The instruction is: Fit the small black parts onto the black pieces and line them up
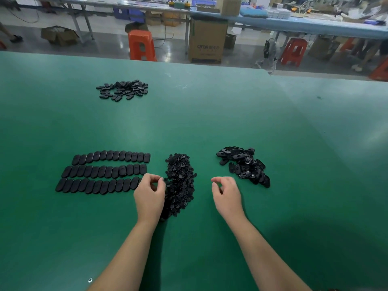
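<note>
Green table (210, 114) carries everything. Three rows of lined-up black pieces (105, 172) sit toward the near-left part of the surface, ovals side by side, each row running left-right; nearest row ends just beside the left hand (150, 195). Heap of small black parts (180, 181) lies near the middle, between both hands, w/ the left hand touching or overlapping its left edge. Loose pile of unfitted black pieces (244, 164) sits right of that, just beyond the right hand (226, 196). A second, smaller heap of ovals (122, 89) is farther off toward the far-left edge, well apart from the rest. Left hand: thumb & fingertips curled together at the end of the nearest row and edge of the small-parts heap; can't tell if it pinches anything, too dark there. Right hand: fingers loosely curled, nothing visible in it, hovering above bare surface btwn heap and pile. Step looks like btwn units: prob. one piece just set at the row end, next one not yet picked. Next move likely needs the right hand to take one oval from the right pile, left to single out one small part, then seat it & add to the nearest row, keeping alignment.
</note>
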A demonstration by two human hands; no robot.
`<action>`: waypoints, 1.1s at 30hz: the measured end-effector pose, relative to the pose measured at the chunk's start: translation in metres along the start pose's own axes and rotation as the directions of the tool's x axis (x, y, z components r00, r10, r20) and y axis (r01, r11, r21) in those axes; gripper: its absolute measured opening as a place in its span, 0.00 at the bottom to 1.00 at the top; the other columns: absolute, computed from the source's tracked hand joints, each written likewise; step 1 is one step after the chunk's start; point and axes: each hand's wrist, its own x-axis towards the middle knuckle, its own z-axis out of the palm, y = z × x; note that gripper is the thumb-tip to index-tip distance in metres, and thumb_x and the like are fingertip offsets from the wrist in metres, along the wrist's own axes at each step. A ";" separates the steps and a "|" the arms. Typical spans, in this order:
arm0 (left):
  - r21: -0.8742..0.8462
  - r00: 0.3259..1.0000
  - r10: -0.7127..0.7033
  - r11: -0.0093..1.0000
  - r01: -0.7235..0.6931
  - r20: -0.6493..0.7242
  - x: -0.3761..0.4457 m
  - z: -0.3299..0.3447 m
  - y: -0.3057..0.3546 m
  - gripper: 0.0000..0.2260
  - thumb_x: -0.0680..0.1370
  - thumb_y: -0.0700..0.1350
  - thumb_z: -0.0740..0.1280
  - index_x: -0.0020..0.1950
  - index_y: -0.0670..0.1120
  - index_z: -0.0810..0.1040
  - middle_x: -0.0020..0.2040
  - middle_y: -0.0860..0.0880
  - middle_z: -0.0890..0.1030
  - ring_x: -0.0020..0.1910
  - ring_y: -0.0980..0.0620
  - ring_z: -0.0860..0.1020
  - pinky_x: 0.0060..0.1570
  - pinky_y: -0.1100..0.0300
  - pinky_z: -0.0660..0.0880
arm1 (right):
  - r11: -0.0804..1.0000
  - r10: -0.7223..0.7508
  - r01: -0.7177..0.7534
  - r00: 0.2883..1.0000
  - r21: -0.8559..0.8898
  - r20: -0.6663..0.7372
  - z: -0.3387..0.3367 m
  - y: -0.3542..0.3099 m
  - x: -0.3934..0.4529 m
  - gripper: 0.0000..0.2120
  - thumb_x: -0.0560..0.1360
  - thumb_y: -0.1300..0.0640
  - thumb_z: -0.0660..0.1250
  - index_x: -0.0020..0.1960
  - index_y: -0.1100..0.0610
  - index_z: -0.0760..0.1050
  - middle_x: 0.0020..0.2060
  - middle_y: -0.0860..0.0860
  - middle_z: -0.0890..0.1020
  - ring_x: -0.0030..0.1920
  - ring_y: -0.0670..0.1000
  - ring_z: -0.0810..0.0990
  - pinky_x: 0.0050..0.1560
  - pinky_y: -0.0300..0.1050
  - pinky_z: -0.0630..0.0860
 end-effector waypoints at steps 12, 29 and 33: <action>0.019 1.000 0.005 1.000 -0.005 -0.001 0.002 0.003 -0.001 0.09 0.78 0.41 0.69 0.40 0.51 0.75 0.32 0.51 0.76 0.31 0.54 0.72 0.31 0.70 0.68 | 0.807 0.073 0.020 0.988 -0.590 0.133 -0.039 0.008 0.045 0.21 0.83 0.49 0.59 0.74 0.56 0.68 0.76 0.54 0.63 0.65 0.56 0.76 0.58 0.49 0.76; 0.053 0.998 0.034 0.998 -0.037 0.047 0.001 0.001 -0.004 0.07 0.77 0.39 0.70 0.48 0.53 0.80 0.40 0.53 0.79 0.35 0.57 0.73 0.34 0.71 0.68 | 0.831 0.009 0.037 0.997 -0.555 0.079 -0.037 0.016 0.036 0.14 0.82 0.53 0.64 0.68 0.51 0.74 0.59 0.50 0.76 0.49 0.53 0.80 0.40 0.43 0.70; 0.110 0.993 0.093 0.989 -0.100 0.066 0.001 0.001 -0.004 0.10 0.79 0.37 0.69 0.59 0.46 0.84 0.50 0.53 0.81 0.45 0.56 0.77 0.43 0.73 0.69 | 0.908 0.026 0.006 0.997 -0.419 0.069 -0.038 0.012 0.038 0.12 0.82 0.56 0.65 0.64 0.53 0.78 0.55 0.50 0.76 0.47 0.51 0.79 0.45 0.44 0.75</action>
